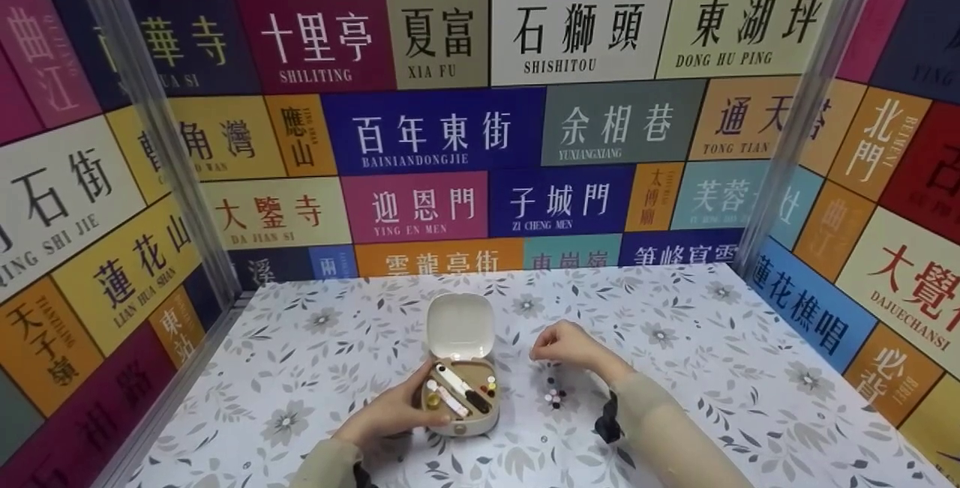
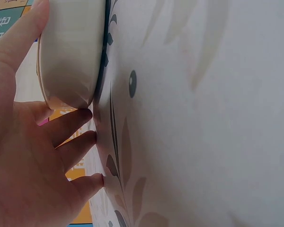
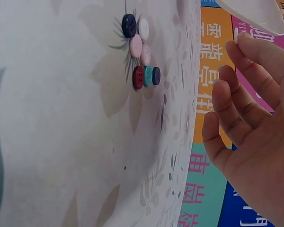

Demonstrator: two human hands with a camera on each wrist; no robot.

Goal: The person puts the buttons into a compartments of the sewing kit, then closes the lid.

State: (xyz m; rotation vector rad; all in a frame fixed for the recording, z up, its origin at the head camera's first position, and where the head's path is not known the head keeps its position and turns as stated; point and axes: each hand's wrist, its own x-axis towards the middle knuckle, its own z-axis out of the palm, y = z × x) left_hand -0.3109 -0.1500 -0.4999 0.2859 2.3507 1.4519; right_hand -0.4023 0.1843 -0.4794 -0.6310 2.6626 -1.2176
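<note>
A cream case [image 1: 460, 426] with rounded corners stands on the table, its lid [image 1: 460, 327] raised. Inside lie a white stick-like tool [image 1: 452, 381], a dark one [image 1: 477, 400] and several small coloured pieces. My left hand [image 1: 390, 411] grips the case from its left side, thumb along the front rim; the left wrist view shows the fingertips touching its wall [image 2: 71, 52]. To the right of the case, my right hand [image 1: 571, 345] hovers above the table, pinching a small white button [image 3: 236, 36], seen edge-on, between thumb and forefinger. The other right fingers are loosely bent.
Several loose buttons [image 1: 555, 398] lie in a cluster on the table, right of the case; dark, white, pink, red [image 3: 138, 77] and teal ones show in the right wrist view. A flower-patterned cloth [image 1: 285, 420] covers the table. Sign-printed panels [image 1: 442, 128] stand behind and at both sides.
</note>
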